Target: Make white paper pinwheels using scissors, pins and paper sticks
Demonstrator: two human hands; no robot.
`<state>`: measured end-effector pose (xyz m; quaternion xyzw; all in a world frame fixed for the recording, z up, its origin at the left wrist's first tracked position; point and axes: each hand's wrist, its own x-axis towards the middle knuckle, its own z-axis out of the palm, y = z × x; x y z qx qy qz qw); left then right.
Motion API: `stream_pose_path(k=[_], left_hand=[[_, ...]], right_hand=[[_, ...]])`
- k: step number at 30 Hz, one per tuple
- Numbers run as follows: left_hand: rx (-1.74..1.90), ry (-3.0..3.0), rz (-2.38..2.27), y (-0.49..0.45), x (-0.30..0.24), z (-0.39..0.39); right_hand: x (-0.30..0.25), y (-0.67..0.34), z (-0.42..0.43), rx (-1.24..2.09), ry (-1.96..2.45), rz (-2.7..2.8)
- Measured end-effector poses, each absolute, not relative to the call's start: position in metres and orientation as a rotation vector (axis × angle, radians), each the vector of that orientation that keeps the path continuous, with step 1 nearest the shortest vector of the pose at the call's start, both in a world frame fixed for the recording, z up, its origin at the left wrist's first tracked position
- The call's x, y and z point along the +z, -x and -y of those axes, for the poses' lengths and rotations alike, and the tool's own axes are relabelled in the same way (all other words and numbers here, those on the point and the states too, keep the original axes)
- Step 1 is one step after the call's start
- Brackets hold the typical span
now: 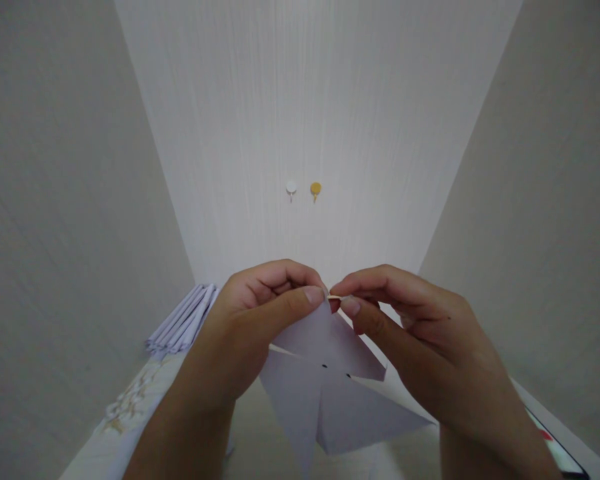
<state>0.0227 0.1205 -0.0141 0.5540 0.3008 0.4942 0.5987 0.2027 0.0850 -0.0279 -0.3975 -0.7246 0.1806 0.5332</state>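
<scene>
I hold a white sheet of folded paper (330, 393) up in front of me, with creases and flaps and two small dark marks near its middle. My left hand (250, 320) pinches its top corner between thumb and fingers. My right hand (405, 320) pinches the same tip from the right, so the fingertips of both hands meet there. Both hands are closed on the paper.
A stack of folded white paper pieces (183, 323) lies at the left on a table with a floral cloth (130, 407). A white hook (291, 189) and a yellow hook (315, 190) are on the wall ahead. A dark flat object (560, 453) sits at lower right.
</scene>
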Motion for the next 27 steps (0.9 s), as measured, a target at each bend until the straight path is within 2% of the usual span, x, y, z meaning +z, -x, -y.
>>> stream_pose_path(k=[21, 27], left_hand=[[1.15, -1.346, -0.625, -0.019, -0.02, -0.13], [1.237, -1.398, -0.528, -0.019, -0.026, -0.135]], right_hand=[[-0.029, -0.203, -0.084, 0.282, 0.974, 1.774], [-0.03, -0.203, -0.085, 0.367, 0.98, 1.774]])
